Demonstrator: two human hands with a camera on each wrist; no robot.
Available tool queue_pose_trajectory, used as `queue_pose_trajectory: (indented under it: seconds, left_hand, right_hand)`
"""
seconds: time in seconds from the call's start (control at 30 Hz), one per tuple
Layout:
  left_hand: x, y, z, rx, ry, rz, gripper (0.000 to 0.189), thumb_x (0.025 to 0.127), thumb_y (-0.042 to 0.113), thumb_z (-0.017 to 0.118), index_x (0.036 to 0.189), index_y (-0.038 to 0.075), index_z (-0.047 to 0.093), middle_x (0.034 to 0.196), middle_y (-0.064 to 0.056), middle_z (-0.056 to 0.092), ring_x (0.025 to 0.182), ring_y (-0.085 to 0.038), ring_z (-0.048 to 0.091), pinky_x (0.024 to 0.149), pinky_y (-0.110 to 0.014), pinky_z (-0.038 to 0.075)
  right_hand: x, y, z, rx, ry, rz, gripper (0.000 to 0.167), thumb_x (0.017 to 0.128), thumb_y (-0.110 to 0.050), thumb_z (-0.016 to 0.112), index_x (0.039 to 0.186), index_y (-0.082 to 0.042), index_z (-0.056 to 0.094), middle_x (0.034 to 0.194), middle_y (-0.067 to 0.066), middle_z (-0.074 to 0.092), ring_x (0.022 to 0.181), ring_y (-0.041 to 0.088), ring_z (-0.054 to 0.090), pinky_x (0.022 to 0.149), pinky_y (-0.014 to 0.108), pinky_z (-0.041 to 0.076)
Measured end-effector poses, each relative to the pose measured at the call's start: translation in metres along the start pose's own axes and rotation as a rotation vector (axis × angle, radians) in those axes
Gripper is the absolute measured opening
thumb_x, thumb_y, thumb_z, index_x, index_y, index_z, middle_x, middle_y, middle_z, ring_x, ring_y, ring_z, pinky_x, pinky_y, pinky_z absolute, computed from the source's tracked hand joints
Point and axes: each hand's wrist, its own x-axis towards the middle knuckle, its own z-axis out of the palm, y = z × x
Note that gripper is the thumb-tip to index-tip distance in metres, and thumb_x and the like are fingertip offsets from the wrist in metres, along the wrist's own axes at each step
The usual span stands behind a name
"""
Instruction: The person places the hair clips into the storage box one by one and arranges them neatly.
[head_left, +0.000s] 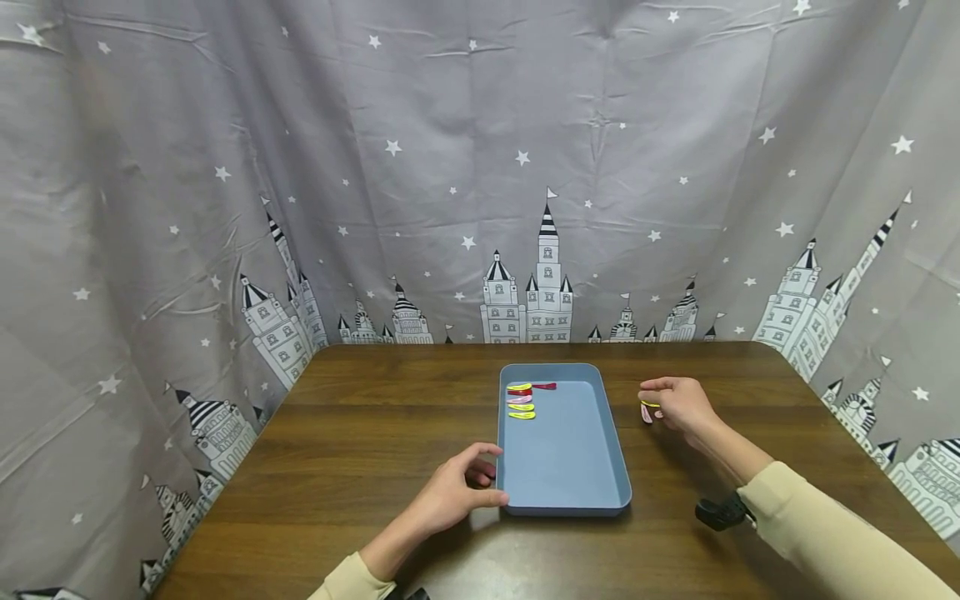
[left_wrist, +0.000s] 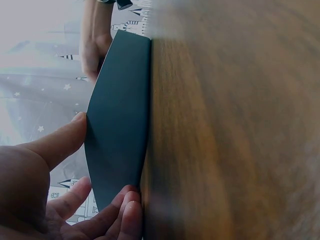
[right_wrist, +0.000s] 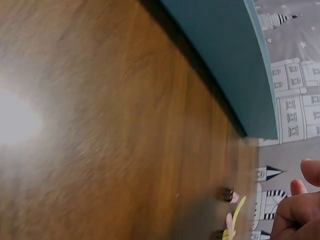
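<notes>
One curtain (head_left: 420, 167): grey, printed with white stars and castles, it hung behind the table (head_left: 360, 433) and along both its sides.
Tabletop: brown wood grain, with a bright glare patch in the right wrist view.
Sleeves: pale yellow, the right sleeve (head_left: 847, 533) reaching in from the lower right; a black device (head_left: 720, 513) showed at that wrist.
In the way: the right hand (head_left: 686, 407) partly covered the loose clips from the head camera, and the outer wall of the tray (head_left: 570, 454) hid its contents from both wrist cameras.
Tray: blue-grey, shallow and rectangular, it lay flat on the table between the two hands.
Tray's contents: five clips formed a column by the left wall, toward the far end: yellow clip (head_left: 519, 387), red clip (head_left: 520, 392), pink clip (head_left: 519, 400), then two more yellow ones; a dark red clip (head_left: 545, 386) lay just right of the column's top.
Loose clips: a yellow one (right_wrist: 239, 212) and pink ones (right_wrist: 229, 222) were right of the tray, by the right hand.
Left hand (head_left: 453, 492): thumb and index finger were spread, touching the tray's left side near its close corner; the other fingers were loosely bent.
Right fingers: bent above the loose clips, perhaps at the yellow one; whether they pinched it, I could not tell.
</notes>
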Motion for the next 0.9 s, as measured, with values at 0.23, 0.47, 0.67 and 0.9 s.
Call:
queue_pose_trajectory:
  seconds: [0.23, 0.47, 0.67, 0.9]
  left_hand:
    - [0.0, 0.0, 0.0, 0.008, 0.002, -0.009, 0.057, 0.081, 0.028, 0.085, 0.13, 0.015, 0.059, 0.105, -0.004, 0.068, 0.096, -0.021, 0.064, 0.082, -0.037, 0.049]
    - [0.001, 0.0, 0.0, 0.004, -0.001, -0.012, 0.057, 0.081, 0.028, 0.085, 0.13, 0.014, 0.059, 0.105, -0.004, 0.068, 0.096, -0.021, 0.064, 0.083, -0.038, 0.048]
    - [0.001, 0.0, 0.0, 0.005, -0.003, -0.005, 0.057, 0.081, 0.028, 0.085, 0.13, 0.014, 0.059, 0.106, -0.005, 0.068, 0.096, -0.019, 0.063, 0.083, -0.038, 0.048]
    - [0.001, -0.001, 0.0, 0.003, -0.006, -0.009, 0.058, 0.081, 0.028, 0.085, 0.13, 0.013, 0.059, 0.106, -0.005, 0.068, 0.096, -0.019, 0.063, 0.083, -0.038, 0.048]
  right_hand:
    - [0.0, 0.015, -0.01, 0.001, 0.012, 0.001, 0.043, 0.097, -0.015, 0.063, 0.131, 0.01, 0.058, 0.07, -0.008, 0.059, 0.045, 0.004, 0.031, 0.045, 0.023, 0.031]
    - [-0.003, 0.024, -0.016, 0.005, 0.034, 0.011, 0.043, 0.097, -0.014, 0.063, 0.131, 0.011, 0.058, 0.069, -0.006, 0.056, 0.046, 0.005, 0.034, 0.045, 0.024, 0.033]
    - [-0.006, 0.03, -0.021, 0.008, 0.052, 0.02, 0.043, 0.096, -0.015, 0.065, 0.13, 0.011, 0.058, 0.061, -0.01, 0.047, 0.045, 0.004, 0.032, 0.044, 0.023, 0.033]
    - [-0.008, 0.04, -0.024, 0.016, 0.067, 0.038, 0.043, 0.096, -0.016, 0.066, 0.128, 0.012, 0.058, 0.055, -0.013, 0.039, 0.045, 0.003, 0.032, 0.043, 0.023, 0.033]
